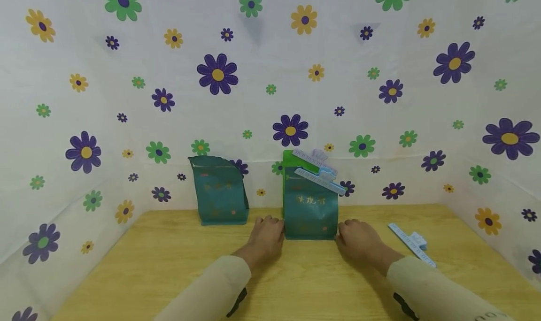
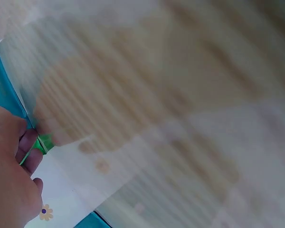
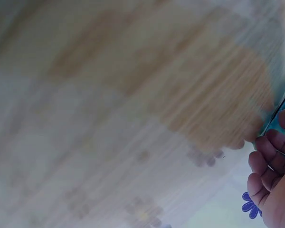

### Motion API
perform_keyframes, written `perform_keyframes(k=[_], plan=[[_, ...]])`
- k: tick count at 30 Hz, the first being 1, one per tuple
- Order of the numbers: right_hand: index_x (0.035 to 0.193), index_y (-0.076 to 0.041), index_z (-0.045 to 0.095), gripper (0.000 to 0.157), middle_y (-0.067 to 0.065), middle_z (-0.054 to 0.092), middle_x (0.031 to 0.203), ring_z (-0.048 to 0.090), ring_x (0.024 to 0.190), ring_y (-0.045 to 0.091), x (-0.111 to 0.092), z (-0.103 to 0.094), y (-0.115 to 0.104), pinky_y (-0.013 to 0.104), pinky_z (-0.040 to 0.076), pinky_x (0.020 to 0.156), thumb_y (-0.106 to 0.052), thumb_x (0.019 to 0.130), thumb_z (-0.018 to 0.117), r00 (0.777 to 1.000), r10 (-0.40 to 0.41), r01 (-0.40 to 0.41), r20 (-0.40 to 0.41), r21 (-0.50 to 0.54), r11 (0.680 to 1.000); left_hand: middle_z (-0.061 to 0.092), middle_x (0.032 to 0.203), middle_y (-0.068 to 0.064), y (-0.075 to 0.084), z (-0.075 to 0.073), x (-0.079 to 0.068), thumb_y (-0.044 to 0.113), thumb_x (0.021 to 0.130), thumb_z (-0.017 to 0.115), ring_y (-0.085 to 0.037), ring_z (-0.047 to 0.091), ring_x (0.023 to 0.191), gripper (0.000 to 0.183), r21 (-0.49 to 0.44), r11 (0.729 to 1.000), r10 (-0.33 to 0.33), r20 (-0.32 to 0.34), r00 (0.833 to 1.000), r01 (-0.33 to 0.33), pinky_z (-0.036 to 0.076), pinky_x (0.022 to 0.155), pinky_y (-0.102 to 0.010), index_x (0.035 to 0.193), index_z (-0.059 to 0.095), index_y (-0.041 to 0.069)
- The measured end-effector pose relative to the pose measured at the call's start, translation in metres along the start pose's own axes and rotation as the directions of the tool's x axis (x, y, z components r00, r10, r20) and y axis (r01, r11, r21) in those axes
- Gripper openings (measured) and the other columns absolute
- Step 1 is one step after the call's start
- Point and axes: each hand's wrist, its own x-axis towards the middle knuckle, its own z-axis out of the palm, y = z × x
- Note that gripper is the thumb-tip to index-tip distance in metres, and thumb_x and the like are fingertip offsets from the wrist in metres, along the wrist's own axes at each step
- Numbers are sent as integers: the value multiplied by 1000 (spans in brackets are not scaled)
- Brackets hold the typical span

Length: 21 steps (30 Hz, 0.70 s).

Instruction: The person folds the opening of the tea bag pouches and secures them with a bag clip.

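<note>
A teal pouch bag (image 1: 310, 215) with gold lettering stands upright on the table, a blue ruler-like sealing clip (image 1: 320, 181) slanted across its top. Close behind it a bright green bag (image 1: 289, 157) shows at the top and left edge, with a pale purple clip (image 1: 310, 159) along its top. My left hand (image 1: 265, 236) pinches the teal bag's lower left edge; the left wrist view shows thumb and fingers there, beside a bit of green (image 2: 46, 142). At the lower right edge my right hand (image 1: 359, 240) grips with curled fingers (image 3: 259, 164).
Another teal bag (image 1: 220, 194), without a clip, stands farther back on the left, its top corner slanting down. A loose blue clip (image 1: 412, 245) lies on the wooden table (image 1: 169, 264) right of my right hand. Flower-patterned white cloth (image 1: 270, 110) walls the back and sides.
</note>
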Motion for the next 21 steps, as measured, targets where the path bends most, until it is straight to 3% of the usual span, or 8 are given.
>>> perform_keyframes(k=[9, 21], plan=[[89, -4, 61, 23, 6, 56, 78, 55, 71, 21, -8, -1, 9, 40, 49, 68, -26, 89, 54, 999, -31, 33, 25, -82, 996, 61, 94, 3, -17, 2, -10, 21, 90, 54, -19, 54, 91, 7, -21, 999, -31, 9, 999, 31, 37, 80, -37, 94, 59, 18], [78, -7, 57, 23, 4, 51, 69, 49, 62, 17, -21, -1, 32, 37, 46, 59, -27, 89, 55, 1000, -14, 12, -17, -114, 993, 58, 87, 1, -48, 1, -21, 20, 92, 52, -19, 54, 83, 8, -28, 994, -106, -2, 994, 105, 32, 72, -34, 87, 56, 16]])
